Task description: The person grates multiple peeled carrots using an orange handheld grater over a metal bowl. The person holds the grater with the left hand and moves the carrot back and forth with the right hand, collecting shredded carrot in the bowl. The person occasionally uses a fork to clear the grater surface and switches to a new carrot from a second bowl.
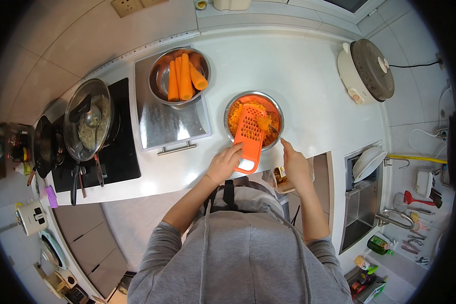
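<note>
My left hand [227, 161] grips the lower end of an orange plastic grater [252, 146], which leans across the rim of a stainless steel bowl [282, 112]. Carrot shreds [234, 115] fill much of that bowl, some showing through the grater's holes. A metal fork [275, 131] is held in my right hand [296, 163] at the bowl's right side. Its head meets an orange piece of carrot [264, 122] on the grater's perforated face; the tines are partly hidden. Farther left, several peeled carrots [185, 78] lie in a second steel bowl [155, 85].
The second bowl stands on a metal panel [167, 125] with a bar handle. Left is a cooktop [125, 152] carrying a glass-lidded pan [88, 121]. An electric cooker [364, 72] occupies the far right. Below my right arm an open drawer [285, 186] juts out. The sink [359, 216] lies right.
</note>
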A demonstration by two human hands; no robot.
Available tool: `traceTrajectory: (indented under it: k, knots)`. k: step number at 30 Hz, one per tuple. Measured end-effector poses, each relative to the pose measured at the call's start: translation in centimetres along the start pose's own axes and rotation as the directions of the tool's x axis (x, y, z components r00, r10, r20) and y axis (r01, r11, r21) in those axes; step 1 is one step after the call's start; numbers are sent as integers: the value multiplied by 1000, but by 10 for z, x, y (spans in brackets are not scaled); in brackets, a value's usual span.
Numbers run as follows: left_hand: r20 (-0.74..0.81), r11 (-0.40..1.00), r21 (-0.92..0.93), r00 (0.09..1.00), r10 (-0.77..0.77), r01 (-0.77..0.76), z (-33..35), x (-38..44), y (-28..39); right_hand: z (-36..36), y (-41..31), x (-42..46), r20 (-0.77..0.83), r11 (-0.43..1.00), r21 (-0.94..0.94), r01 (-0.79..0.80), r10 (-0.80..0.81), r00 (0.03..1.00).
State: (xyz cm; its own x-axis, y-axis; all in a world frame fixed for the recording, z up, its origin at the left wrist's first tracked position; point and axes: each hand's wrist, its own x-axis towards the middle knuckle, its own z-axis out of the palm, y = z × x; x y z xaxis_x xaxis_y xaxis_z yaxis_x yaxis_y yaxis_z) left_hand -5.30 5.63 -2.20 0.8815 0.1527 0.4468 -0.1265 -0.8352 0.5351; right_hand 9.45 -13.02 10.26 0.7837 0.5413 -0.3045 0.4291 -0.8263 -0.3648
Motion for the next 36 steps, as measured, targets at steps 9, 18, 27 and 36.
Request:
traceTrajectory:
  k: [9, 18, 27, 36]
  knots:
    - [112, 1000, -15, 994, -14, 16, -10, 5, 10, 18, -22, -8, -56, 972, -182, 151, -163, 985]
    - [252, 991, 72, 959, -130, 115, -8, 20, 31, 0, -29, -1, 65, 936, -308, 169, -157, 985]
    - [220, 987, 19, 962, -161, 161, -4, 19, 27, -27, -40, 0, 197, 898, -392, 202, -133, 971]
    - [232, 983, 12, 956, -179, 181, -11, 22, 31, -6, -49, 19, 10, 920, -334, 207, -216, 976]
